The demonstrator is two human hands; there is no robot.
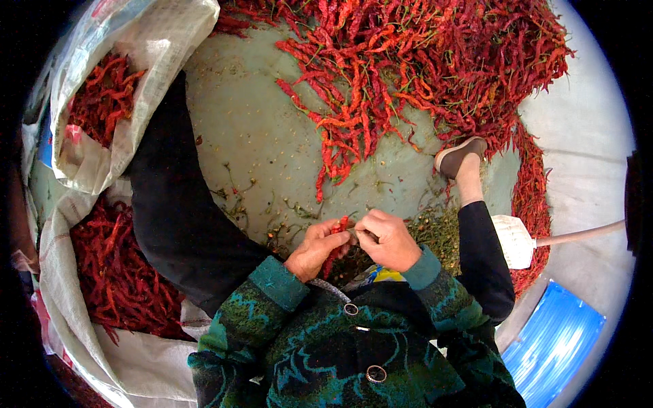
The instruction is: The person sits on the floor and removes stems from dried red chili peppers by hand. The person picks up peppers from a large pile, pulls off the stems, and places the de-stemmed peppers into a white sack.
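Observation:
My left hand (317, 249) is closed around a few red chili peppers (336, 239), held upright in front of my lap. Close against it, my right hand (388, 239) has thumb and forefinger pinched at the stem end of the peppers. A thin pale stem seems to sit between those fingertips, mostly covered by them. Beneath both hands, a heap of loose green chili stems (438, 234) lies on the floor between my legs. Beyond them, a large pile of red chili peppers (449, 56) spreads over the floor, its near edge thinning out towards me.
Woven sacks with red peppers stand at my left: one upper sack (178, 30), one lower sack (66, 265). A white plastic object with a long handle (515, 239) lies past my right leg. A blue sheet (556, 341) is at lower right. My shoe (456, 158) touches the pile.

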